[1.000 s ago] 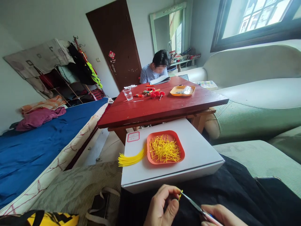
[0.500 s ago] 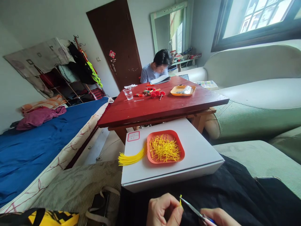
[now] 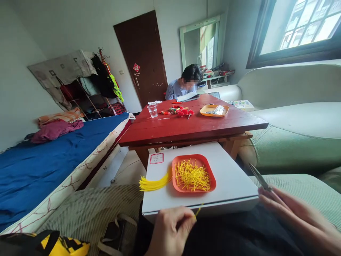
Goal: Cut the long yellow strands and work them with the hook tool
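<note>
Between the thumb and fingers of my left hand (image 3: 174,227) is pinched a short piece of yellow cord (image 3: 198,212), just in front of the white box's near edge. My right hand (image 3: 290,208) grips a pair of scissors (image 3: 262,180), blades pointing up and to the left, off the box's right corner. On the white box (image 3: 234,177) sits an orange-red tray (image 3: 175,185) heaped with short yellow cord pieces (image 3: 193,174). A bundle of long yellow cords (image 3: 154,183) lies left of the tray, one end against its side.
Beyond the box stands a red table (image 3: 160,131) with a plastic cup (image 3: 152,110), red fuzzy items (image 3: 183,111) and a yellow tray (image 3: 202,113). A person (image 3: 186,83) sits behind it over papers. A blue bed (image 3: 66,145) is at left, a pale sofa (image 3: 293,117) at right.
My right hand has moved the scissors right and up, away from the yellow cord. My left hand has come left and up, nearer the box, still pinching the cord. The view has shifted slightly.
</note>
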The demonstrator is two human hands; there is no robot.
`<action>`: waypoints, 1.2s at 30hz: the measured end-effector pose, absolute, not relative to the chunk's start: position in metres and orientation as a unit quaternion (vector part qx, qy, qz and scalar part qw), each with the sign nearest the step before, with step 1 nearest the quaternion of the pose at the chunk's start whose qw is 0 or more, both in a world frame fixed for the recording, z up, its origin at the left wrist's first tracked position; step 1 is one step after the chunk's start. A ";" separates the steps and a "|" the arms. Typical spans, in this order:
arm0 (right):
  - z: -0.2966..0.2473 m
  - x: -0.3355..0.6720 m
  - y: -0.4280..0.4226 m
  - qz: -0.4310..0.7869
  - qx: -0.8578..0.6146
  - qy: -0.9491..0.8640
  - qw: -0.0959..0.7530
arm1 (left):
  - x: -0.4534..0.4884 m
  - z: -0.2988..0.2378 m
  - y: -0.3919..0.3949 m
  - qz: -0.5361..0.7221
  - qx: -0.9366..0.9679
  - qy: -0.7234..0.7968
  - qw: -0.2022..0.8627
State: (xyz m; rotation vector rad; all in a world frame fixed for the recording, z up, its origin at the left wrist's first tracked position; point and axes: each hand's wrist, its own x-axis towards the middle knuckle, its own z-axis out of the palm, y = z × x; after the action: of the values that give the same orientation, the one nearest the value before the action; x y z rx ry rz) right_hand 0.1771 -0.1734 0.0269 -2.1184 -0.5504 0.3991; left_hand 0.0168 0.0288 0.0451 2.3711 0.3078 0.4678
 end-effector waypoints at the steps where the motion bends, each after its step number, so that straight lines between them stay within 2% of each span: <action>1: 0.039 0.192 -0.169 0.128 -0.887 -0.245 0.370 | 0.026 0.053 0.034 0.169 0.927 0.133 0.307; 3: 0.060 0.213 -0.155 0.070 -0.942 -0.289 0.156 | 0.047 0.061 0.043 0.179 0.940 0.154 0.247; 4: 0.067 0.218 -0.145 0.047 -0.949 -0.302 0.078 | 0.056 0.062 0.046 0.183 0.940 0.166 0.234; 6: 0.074 0.223 -0.126 0.025 -0.949 -0.314 0.023 | 0.072 0.059 0.050 0.187 0.942 0.187 0.206; 11: 0.071 0.217 -0.099 0.025 -0.932 -0.359 0.039 | 0.083 0.053 0.050 0.186 0.950 0.179 0.177; 16: 0.063 0.216 -0.095 0.043 -0.936 -0.346 0.058 | 0.072 0.065 0.064 0.208 0.941 0.183 0.197; 23: 0.055 0.207 -0.127 0.048 -0.934 -0.331 0.125 | 0.021 0.068 0.096 0.221 0.924 0.257 0.179; 30: 0.048 0.191 -0.128 0.076 -0.923 -0.327 0.189 | 0.036 0.050 0.082 0.218 0.922 0.271 0.172; 34: 0.041 0.192 -0.132 0.078 -0.921 -0.324 0.201 | 0.038 0.052 0.083 0.245 0.907 0.271 0.211; 36: 0.040 0.189 -0.136 0.066 -0.906 -0.332 0.253 | 0.032 0.059 0.080 0.268 0.892 0.267 0.246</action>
State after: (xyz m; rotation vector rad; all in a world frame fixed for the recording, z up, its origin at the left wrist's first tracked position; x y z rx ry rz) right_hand 0.1887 -0.1360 0.0398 -2.4638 -0.9016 0.1800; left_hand 0.0319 0.0802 0.0585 2.4340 0.7280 0.7322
